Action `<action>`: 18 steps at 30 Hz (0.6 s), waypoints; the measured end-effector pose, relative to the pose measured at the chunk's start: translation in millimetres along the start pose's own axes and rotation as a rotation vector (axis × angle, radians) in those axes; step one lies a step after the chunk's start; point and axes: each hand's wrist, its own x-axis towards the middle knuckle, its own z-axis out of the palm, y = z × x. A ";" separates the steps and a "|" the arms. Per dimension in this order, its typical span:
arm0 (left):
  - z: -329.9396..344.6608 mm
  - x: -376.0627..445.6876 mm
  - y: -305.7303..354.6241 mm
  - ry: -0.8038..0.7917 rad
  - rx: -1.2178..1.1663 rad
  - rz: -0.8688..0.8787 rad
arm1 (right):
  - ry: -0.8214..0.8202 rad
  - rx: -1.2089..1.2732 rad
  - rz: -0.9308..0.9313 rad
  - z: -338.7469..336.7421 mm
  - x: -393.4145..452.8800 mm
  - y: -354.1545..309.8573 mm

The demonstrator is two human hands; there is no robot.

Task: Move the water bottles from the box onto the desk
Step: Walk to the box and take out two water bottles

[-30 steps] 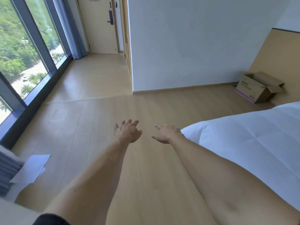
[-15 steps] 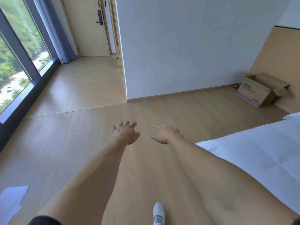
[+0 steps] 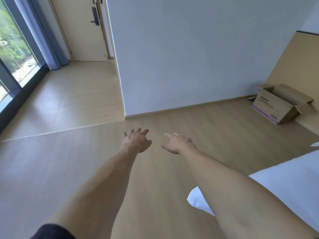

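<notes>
A tall window (image 3: pixel 12 54) is filling the far left of a bright room, green trees showing beyond the glass, with a blue curtain (image 3: pixel 43 37) hanging beside it and a pale door (image 3: pixel 82 28) standing shut behind. Light wooden floor (image 3: pixel 69 104) is running across the whole view. At centre, a person is stretching both bare arms forward above the boards. The left hand (image 3: pixel 136 141) is hovering with fingers spread and relaxed, gripping nothing. Just beside it, with a small gap between them, the right hand (image 3: pixel 177 143) is reaching out in the same way, fingers loosely extended and holding nothing. A dark sleeve (image 3: pixel 51 232) is showing at the bottom edge on the left arm. Behind the hands a plain white wall (image 3: pixel 198 49) is rising from the floor. To the right, the cardboard box (image 3: pixel 278 105) is sitting on the floor against a tan panel (image 3: pixel 296 61), well apart from both hands, its flaps folded open; whether any water bottles are lying inside cannot be told from this angle. At lower right, the white bed (image 3: pixel 284 185) is jutting in beneath the right forearm.
</notes>
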 end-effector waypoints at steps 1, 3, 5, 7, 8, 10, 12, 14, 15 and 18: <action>-2.3 16.5 6.7 -0.003 0.007 0.019 | -0.003 0.006 0.018 -3.1 12.6 7.5; -5.9 50.7 20.3 -0.010 0.016 0.059 | -0.009 0.023 0.062 -8.8 37.5 22.7; -9.5 86.4 35.0 -0.018 0.024 0.103 | -0.009 0.037 0.111 -16.3 61.9 38.8; -15.0 124.4 50.5 -0.021 0.037 0.159 | 0.003 0.058 0.163 -25.9 87.9 55.7; -17.9 144.2 58.5 -0.018 0.040 0.190 | 0.012 0.063 0.190 -31.4 101.3 64.5; -25.3 183.7 74.2 -0.010 0.047 0.255 | 0.025 0.065 0.244 -44.0 128.3 81.2; -35.3 222.4 89.4 -0.015 0.052 0.321 | 0.031 0.076 0.302 -58.9 154.7 95.5; -47.5 258.5 102.6 -0.020 0.062 0.378 | 0.036 0.087 0.361 -75.0 179.5 106.4; -55.2 276.6 109.2 -0.027 0.067 0.404 | 0.042 0.093 0.389 -83.7 191.7 111.7; -76.2 325.6 129.3 -0.038 0.089 0.474 | 0.073 0.106 0.457 -105.7 223.0 128.2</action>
